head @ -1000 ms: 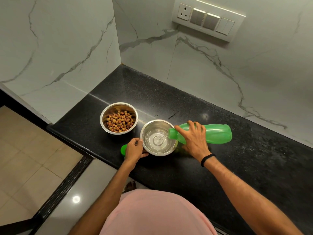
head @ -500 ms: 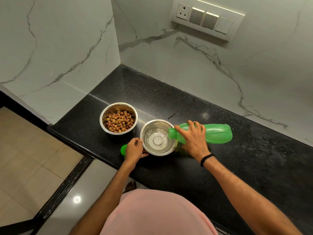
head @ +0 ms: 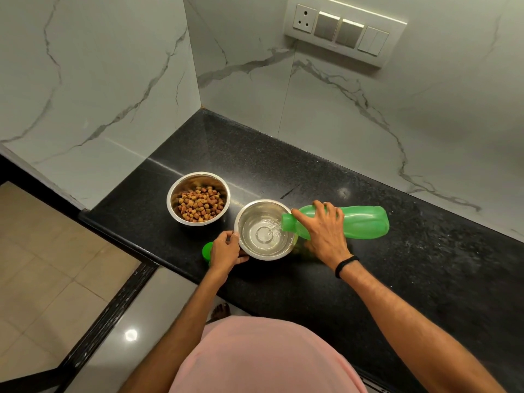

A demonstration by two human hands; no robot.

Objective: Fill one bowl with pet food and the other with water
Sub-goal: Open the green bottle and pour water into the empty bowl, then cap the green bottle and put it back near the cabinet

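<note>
Water (head: pixel 266 236) lies shallow and clear in the nearer steel bowl (head: pixel 249 215), a round, polished vessel with a thin bright rim. A fine stream falls into it from the mouth of a green plastic bottle (head: pixel 363 222). The bottle is tipped almost level, its neck over the bowl's right rim and its translucent, softly waisted body reaching right.

The right hand (head: pixel 323 232) grips the bottle near the neck, fingers wrapped over the top and index finger stretched toward the mouth; a black wristband (head: pixel 346 265) circles the wrist. The left hand (head: pixel 225 249) holds the bowl's left side, fingers curled against the outer wall.

Just beside it, behind and to the left, a second steel bowl (head: pixel 181 191) of the same shape holds brown, cube-like kibble (head: pixel 200 204). Both stand near the front edge of a speckled black granite countertop (head: pixel 397 279), below glossy grey-veined marble wall tiles (head: pixel 113 80) and a white switch plate (head: pixel 344 32).

A green cap (head: pixel 206 249) shows only in part behind the left hand. How full the bottle is cannot be made out. A pink shirt (head: pixel 263 355) covers part of the counter's near edge, and the frame cuts off both arms.
</note>
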